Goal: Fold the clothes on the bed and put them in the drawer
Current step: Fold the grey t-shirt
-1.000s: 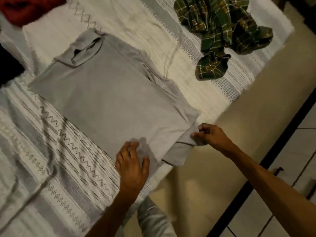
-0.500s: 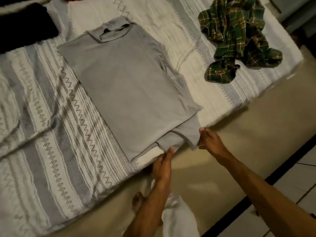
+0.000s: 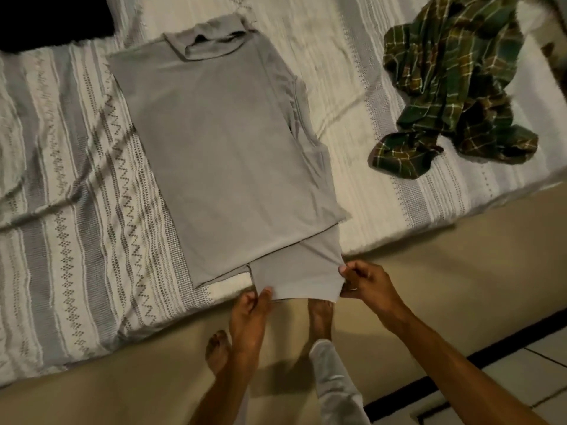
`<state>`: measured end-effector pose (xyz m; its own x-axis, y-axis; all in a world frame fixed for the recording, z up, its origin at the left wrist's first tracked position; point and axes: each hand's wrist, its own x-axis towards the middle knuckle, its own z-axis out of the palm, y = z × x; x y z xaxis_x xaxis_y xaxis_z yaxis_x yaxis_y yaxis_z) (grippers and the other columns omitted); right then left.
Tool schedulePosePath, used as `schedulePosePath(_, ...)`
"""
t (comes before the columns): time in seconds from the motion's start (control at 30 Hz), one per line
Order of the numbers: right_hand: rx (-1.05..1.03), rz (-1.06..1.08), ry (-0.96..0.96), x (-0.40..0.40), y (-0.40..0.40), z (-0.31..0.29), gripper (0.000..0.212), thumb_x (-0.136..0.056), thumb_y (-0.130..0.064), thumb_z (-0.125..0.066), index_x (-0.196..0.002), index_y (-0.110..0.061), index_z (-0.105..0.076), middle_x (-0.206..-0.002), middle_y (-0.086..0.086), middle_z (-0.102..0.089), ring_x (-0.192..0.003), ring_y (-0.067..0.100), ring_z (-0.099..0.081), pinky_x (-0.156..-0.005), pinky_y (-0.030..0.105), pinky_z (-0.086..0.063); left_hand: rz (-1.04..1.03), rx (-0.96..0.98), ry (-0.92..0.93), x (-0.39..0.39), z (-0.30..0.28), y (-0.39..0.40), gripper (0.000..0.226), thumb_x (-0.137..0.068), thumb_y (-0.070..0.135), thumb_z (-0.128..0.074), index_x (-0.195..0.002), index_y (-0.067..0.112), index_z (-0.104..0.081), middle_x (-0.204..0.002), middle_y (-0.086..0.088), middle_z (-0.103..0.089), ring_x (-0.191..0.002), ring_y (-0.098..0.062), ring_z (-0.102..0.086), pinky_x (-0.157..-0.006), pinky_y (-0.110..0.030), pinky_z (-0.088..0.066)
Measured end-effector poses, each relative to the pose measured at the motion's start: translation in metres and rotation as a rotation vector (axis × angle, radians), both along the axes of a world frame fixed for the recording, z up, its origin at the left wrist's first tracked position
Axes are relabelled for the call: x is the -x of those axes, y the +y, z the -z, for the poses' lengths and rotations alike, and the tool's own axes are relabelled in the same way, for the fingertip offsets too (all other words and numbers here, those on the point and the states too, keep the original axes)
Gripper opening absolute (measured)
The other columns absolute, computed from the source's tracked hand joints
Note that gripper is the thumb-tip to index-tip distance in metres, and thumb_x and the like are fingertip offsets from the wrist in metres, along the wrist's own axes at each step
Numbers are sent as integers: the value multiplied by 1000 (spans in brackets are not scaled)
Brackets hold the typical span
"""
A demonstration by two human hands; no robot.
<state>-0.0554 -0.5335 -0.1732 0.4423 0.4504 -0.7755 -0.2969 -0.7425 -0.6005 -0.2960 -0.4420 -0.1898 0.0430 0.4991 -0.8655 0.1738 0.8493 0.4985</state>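
Black garment (image 3: 52,21) at 10 o'clock: cut by top and left edges, shape unreadable. Plaid shirt (image 3: 454,84) at 2 o'clock: crumpled, top clipped by frame, edges motion-blurred. Grey shirt (image 3: 227,142) sleeves folded under, hidden. Left hand (image 3: 250,320) fingertips tucked beneath hem. Bed (image 3: 76,179) runs past left edge.

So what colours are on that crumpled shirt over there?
Dark green plaid with yellow and white lines, seen in the head view.

shirt (image 3: 221,154): plain grey | bedspread (image 3: 76,194): grey-and-white zigzag stripes | crumpled garment (image 3: 454,84) right of shirt: green plaid
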Motion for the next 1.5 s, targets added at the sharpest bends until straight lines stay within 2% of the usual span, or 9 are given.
schedulePosePath(0.3, 3, 38, 235, -26, 57, -43, 24, -107, -27, -57, -106, -3, -60, -94, 21, -78, -88, 35, -78, -72, 38, -63, -58, -164, 18, -26, -56, 33, 18, -95, 13, -74, -110, 19, -65, -95, -9, -78, -65, -27, -71, -67, -40, -63)
schedulePosePath(0.5, 34, 137, 349, -62, 121, -52, 21, -98, -27, -67, -100, -7, -75, -89, 12, -79, -74, 25, -76, -60, 31, -60, -339, 4, -185, -48, -74, 88, 16, -102, 20, -64, -113, 13, -73, -91, -8, -76, -74, -18, -74, -67, -28, -62)
schedulePosePath(0.6, 171, 196, 149, -67, 130, -34, 20, -97, -22, -62, -96, -7, -75, -78, 9, -76, -58, 18, -67, -56, 29, -55, -412, 18, -112, -47, -65, 108, 18, -106, 25, -57, -120, 16, -64, -88, -9, -78, -67, -18, -73, -61, -29, -60)
schedulePosePath(0.73, 152, -55, -260, -49, 102, -18, 3, -101, -21, -64, -102, -22, -67, -87, 7, -76, -67, 17, -71, -58, 27, -56, 83, -468, 273, -17, -46, 107, 27, -101, 11, -66, -125, 21, -57, -85, -5, -74, -66, -4, -68, -58, -12, -50)
schedulePosePath(0.87, -5, -386, -497, -29, 90, -20, 48, -92, -21, -78, -132, -23, -51, -121, -4, -61, -100, 15, -63, -79, 19, -49, 600, -717, 396, 19, -31, 103, 45, -95, 21, -74, -136, 15, -56, -120, -4, -65, -105, -20, -62, -89, -26, -52)
schedulePosePath(1.0, -227, -1118, -1118, -15, 91, -18, 69, -95, -41, -56, -157, -17, -38, -159, 17, -38, -142, 38, -42, -112, 58, -39, 1144, -1058, 504, 41, -18, 103, 62, -88, 43, -70, -145, 26, -55, -152, -4, -49, -133, -28, -47, -106, -45, -39)
schedulePosePath(1.13, -515, -1863, -1063, -2, 87, 2, 62, -104, -38, -35, -163, -21, -31, -171, 14, -21, -159, 38, -16, -125, 66, -5, 1530, -1181, 436, 39, -11, 99, 77, -81, 43, -82, -151, 38, -49, -165, -5, -39, -144, -35, -46, -113, -52, -41)
schedulePosePath(1.33, -83, -1548, -1085, -41, 112, -4, 63, -100, -43, -39, -162, -30, -31, -169, 6, -27, -158, 33, -21, -126, 62, -9, 1364, -1050, 533, 30, -3, 108, 71, -94, 56, -64, -158, 38, -40, -173, -3, -23, -150, -36, -37, -115, -55, -35)
schedulePosePath(1.5, -148, -1269, -1008, -43, 116, -8, 46, -99, -41, -43, -139, -22, -52, -140, 5, -60, -135, 26, -51, -120, 53, -24, 1222, -1011, 535, 34, -8, 109, 59, -93, 50, -63, -147, 27, -58, -164, -5, -41, -142, -36, -44, -112, -53, -36)
